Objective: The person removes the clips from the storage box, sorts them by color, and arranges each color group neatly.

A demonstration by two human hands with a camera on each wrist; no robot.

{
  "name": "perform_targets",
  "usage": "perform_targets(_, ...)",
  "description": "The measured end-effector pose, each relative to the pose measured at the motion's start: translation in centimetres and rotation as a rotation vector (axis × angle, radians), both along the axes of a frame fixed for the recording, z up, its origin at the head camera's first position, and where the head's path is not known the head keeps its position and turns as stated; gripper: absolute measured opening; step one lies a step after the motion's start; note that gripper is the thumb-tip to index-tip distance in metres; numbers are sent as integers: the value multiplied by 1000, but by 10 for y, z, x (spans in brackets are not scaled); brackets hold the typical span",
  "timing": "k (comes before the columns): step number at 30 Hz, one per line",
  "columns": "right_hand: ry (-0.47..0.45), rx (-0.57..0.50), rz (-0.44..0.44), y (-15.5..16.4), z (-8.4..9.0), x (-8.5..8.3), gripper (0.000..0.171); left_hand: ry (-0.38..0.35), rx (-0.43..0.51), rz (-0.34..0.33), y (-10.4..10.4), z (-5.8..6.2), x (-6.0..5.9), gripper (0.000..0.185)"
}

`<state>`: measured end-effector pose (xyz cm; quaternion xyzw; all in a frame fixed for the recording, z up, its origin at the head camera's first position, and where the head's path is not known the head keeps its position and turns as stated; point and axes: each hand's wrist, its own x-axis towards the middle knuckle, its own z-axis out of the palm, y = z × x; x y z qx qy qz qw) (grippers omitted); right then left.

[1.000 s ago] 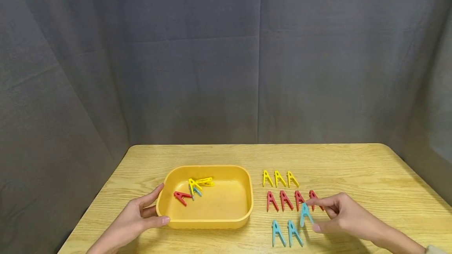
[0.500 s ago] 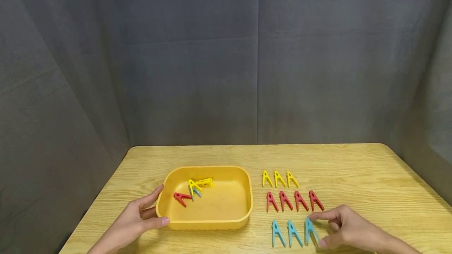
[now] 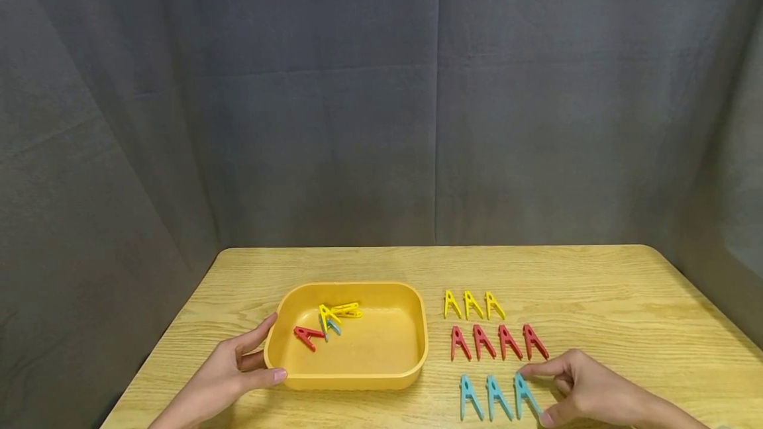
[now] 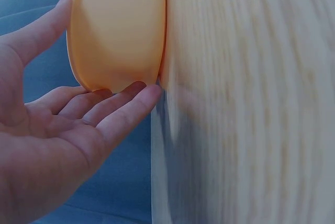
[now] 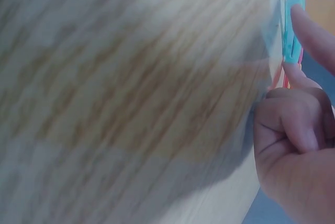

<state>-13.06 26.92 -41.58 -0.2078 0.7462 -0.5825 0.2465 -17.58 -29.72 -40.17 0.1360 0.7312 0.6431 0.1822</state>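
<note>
Between thumb and index finger, my right hand (image 3: 581, 388) holds a blue clothespin (image 3: 523, 394) lying on the table at the right end of the blue row. Its index finger is at the top end, its thumb by a leg tip; the other fingers are folded in. In the right wrist view the blue clothespin (image 5: 294, 30) shows edge-on by the thumb. My left hand (image 3: 229, 369) rests against the left end of a yellow plastic tub (image 3: 346, 381), thumb at the front rim. The left wrist view shows extended fingers (image 4: 123, 111) touching the tub's outer wall.
Two other blue clothespins (image 3: 490, 397) lie left of the held one. Behind are a row of several red clothespins (image 3: 502, 341) and a row of three yellow clothespins (image 3: 473, 305). Inside the tub lie a red clothespin (image 3: 306, 336), yellow ones and a blue one. A grey curtain (image 3: 328, 118) hangs behind the table.
My right hand has brought the blue clothespin down and slightly right onto the table, in line with the other two blue ones. The left hand and tub have stayed put.
</note>
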Motion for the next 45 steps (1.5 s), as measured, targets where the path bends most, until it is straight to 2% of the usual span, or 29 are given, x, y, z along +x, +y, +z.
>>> perform_targets(10, 34, -11, 37, 3, -3, -3, 62, -15, -17, 15, 0, 1, 1, 96)
perform_targets(18, 17, 38, 8, 0, 0, -4, 62, -14, -34, 24, 1, -1, 0, 97)
perform_targets(30, 29, 24, 21, 0, 1, -2, 60, -25, -13, 13, 0, 0, 1, 97)
perform_targets(34, 108, 36, 34, -1, 11, -2, 56, -22, -8, 8, -1, 0, 1, 96)
perform_targets(38, 217, 118, 18, -10, 31, -7, 45, -22, -8, 10, -1, 1, 1, 96)
perform_targets(45, 343, 204, 43, -47, 67, -20, 23, -17, -13, 14, 0, -1, 1, 96)
